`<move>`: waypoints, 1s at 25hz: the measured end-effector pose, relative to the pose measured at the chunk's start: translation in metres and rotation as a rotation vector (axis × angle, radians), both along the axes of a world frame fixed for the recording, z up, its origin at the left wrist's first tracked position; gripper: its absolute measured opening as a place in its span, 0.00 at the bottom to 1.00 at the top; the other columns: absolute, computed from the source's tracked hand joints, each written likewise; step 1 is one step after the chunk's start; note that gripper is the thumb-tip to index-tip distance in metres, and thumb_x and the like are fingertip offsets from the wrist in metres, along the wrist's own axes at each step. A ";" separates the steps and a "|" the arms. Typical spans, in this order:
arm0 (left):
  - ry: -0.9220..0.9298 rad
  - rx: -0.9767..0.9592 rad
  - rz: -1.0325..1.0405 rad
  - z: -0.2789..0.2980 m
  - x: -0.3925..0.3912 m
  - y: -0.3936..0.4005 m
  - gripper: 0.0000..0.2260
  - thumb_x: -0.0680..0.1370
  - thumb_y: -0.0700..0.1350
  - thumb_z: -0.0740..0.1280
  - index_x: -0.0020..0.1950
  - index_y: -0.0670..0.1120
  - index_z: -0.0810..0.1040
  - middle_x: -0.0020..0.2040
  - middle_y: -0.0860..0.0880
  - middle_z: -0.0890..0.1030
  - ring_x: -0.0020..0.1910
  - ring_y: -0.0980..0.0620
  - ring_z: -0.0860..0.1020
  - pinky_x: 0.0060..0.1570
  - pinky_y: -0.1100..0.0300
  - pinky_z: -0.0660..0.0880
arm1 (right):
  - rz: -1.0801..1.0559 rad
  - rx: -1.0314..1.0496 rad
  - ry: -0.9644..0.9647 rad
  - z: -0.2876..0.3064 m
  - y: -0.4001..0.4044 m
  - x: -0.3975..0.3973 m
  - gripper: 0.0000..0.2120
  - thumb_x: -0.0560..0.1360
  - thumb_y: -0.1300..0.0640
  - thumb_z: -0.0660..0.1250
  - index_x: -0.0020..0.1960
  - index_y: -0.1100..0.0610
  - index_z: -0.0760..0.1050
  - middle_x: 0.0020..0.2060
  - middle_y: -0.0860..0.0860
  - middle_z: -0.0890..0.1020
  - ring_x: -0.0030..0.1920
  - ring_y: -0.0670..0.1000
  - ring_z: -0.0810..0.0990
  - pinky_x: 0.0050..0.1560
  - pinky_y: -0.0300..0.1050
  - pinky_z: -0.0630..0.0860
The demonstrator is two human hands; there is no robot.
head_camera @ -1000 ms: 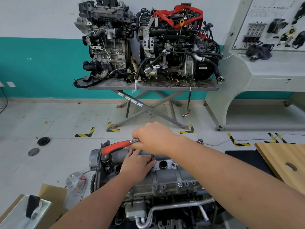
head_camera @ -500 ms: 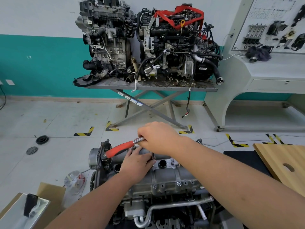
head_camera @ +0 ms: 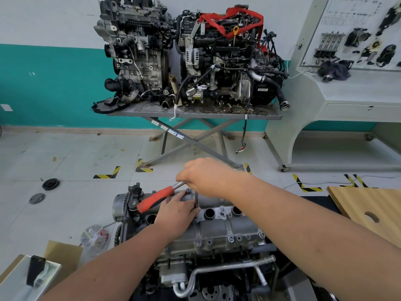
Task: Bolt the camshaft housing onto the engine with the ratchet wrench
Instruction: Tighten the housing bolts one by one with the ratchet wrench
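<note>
Swinging toward me since a second ago, the ratchet wrench now slants its red grip down-left over the camshaft housing. My right hand is clenched over its metal head end; my left hand rests on the housing, fingers pinching the extension bar upright on the engine.

Both hands crowd the far left part of the camshaft housing; the red-handled ratchet wrench slants across its far left corner. The housing's near and right edges lie uncovered. A wooden board flanks the right side.
</note>
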State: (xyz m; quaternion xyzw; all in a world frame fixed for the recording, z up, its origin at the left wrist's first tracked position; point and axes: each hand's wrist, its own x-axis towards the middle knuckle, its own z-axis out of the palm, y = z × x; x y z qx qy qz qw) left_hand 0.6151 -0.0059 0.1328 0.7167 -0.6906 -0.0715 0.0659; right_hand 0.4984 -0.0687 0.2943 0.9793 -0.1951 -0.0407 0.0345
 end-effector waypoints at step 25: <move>0.136 0.056 -0.021 0.038 -0.075 -0.035 0.16 0.83 0.59 0.54 0.39 0.54 0.68 0.44 0.55 0.77 0.52 0.51 0.76 0.61 0.48 0.59 | -0.191 0.076 -0.198 0.012 -0.024 -0.064 0.15 0.82 0.57 0.60 0.66 0.48 0.77 0.49 0.49 0.75 0.54 0.54 0.77 0.45 0.43 0.60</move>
